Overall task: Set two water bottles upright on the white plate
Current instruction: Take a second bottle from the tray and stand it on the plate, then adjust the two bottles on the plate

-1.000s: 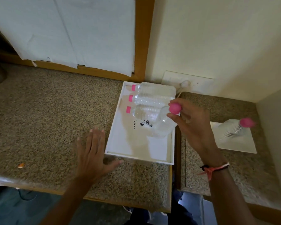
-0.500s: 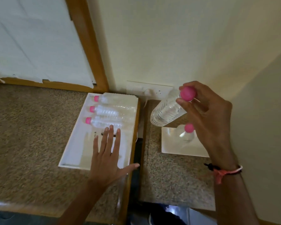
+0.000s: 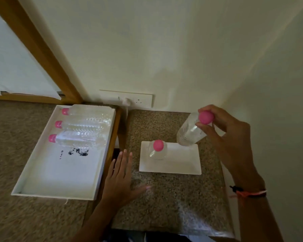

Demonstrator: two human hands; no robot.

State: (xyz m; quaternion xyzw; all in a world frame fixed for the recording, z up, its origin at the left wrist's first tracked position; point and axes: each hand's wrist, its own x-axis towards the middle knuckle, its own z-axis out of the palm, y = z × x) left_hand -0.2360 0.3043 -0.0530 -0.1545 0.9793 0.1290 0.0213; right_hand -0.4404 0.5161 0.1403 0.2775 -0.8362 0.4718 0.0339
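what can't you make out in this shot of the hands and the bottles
All from the head view:
- Base of the clear pink-capped bottle held by the right hand: whether it touches the white rectangular plate is unclear.
- Black print in the white tray: too smeared to read.
- Base of the upright bottle on the plate: hidden by its own body.
- Left hand: motion-blurred.

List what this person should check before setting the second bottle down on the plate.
1. Grip: right hand pinches the held bottle at its pink cap; ok.
2. Bottle upright: tilted; not ok.
3. Free room on the white plate: right half bare; ok.
4. Standing bottle upright on the plate's left half; ok.
5. Left hand flat on the counter, off the plate; ok.
6. Cap tightness: cannot tell.
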